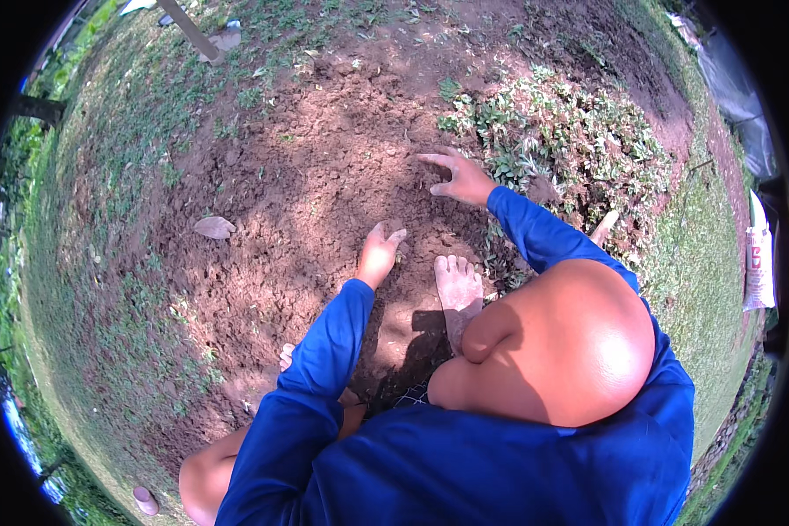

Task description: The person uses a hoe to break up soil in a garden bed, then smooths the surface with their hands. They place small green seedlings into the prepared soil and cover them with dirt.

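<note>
My left hand (379, 254) is low over loose brown soil (329, 164), its soil-dusted thumb and fingers bent; a tiny green bit shows beside the fingertips, and I cannot tell whether it is held. Farther forward and to the right, my right hand (457, 176) is spread above the soil with nothing in it. Just right of that hand lies a broad heap of uprooted leafy weeds (565, 138). My bare, dusty right foot (459, 289) rests on the soil between the hands and my bent knee.
A dry leaf (214, 227) lies on the soil to the left. A wooden handle (605, 227) sticks out of the weed heap by my right sleeve. A thin post (191, 29) stands at the far left. A white printed sack (759, 269) is at the right edge, and a cup-like object (145, 501) at lower left.
</note>
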`<state>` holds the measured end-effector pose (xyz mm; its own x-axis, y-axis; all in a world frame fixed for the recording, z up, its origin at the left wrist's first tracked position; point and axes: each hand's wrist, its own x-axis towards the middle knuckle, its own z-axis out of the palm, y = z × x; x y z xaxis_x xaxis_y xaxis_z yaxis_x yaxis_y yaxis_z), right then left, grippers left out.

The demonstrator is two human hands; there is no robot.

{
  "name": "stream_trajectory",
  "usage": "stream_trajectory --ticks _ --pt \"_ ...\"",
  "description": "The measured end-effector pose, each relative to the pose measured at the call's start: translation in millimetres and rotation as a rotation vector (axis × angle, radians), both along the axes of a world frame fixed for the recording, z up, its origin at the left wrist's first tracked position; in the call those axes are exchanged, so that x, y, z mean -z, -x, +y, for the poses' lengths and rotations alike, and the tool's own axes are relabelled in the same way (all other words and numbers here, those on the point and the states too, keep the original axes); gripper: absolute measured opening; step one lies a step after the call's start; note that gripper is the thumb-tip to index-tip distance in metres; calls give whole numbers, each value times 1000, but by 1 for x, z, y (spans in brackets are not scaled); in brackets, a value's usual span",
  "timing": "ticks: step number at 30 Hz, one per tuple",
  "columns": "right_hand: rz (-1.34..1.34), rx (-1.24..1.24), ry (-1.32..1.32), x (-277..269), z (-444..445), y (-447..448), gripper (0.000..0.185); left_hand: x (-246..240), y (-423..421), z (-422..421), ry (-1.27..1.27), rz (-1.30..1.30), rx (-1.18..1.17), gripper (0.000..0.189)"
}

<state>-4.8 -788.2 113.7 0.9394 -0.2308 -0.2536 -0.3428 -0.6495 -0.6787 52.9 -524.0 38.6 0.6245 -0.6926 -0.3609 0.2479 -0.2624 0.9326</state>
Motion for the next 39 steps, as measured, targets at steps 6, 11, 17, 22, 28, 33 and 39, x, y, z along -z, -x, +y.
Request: stream_trajectory --ticks 6,11,17,22,28,33,39 --pt "-76 -303 -219 -10 66 20 99 -21 0 -7 -29 576 -63 39" --pt "-63 -278 -100 -2 102 40 87 -26 28 -17 0 583 -198 42" --pt "-46 -314 -180 -8 70 33 73 -27 12 -8 177 1019 -7 38" --pt "-128 -431 -227 -6 60 33 72 -39 9 -9 138 792 131 34" --pt "-94 -510 -186 3 59 32 57 -41 9 -6 114 914 247 37" --pt "3 -382 -60 1 51 32 41 -31 3 -4 152 893 142 34" --pt "-63 -326 77 12 34 34 39 -23 -8 -3 95 251 40 35"
